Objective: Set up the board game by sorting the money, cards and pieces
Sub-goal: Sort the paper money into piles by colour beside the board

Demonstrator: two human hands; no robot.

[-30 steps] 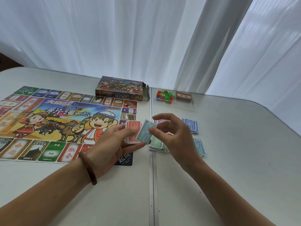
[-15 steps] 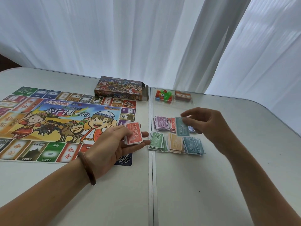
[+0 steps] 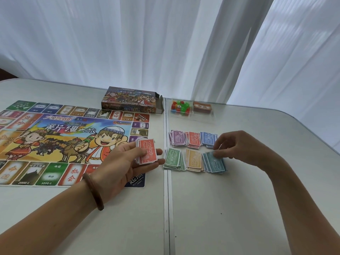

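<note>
My left hand holds a small stack of play money with a red 10000 note on top, over the board's right edge. Sorted money lies in several piles right of the table seam: purple, red and blue in the back row, green, orange and teal in front. My right hand has its fingertips on the top teal note, at that pile's far edge. The colourful game board lies flat on the left.
The open game box stands behind the board. A clear tray at the back holds several small coloured pieces and a brown card deck. White curtains hang behind the table, whose rounded edge curves at right.
My right hand took a teal note from the stack in my left hand, carried it right and lowered it onto the teal pile. The left hand stayed put, a red note now on top.
</note>
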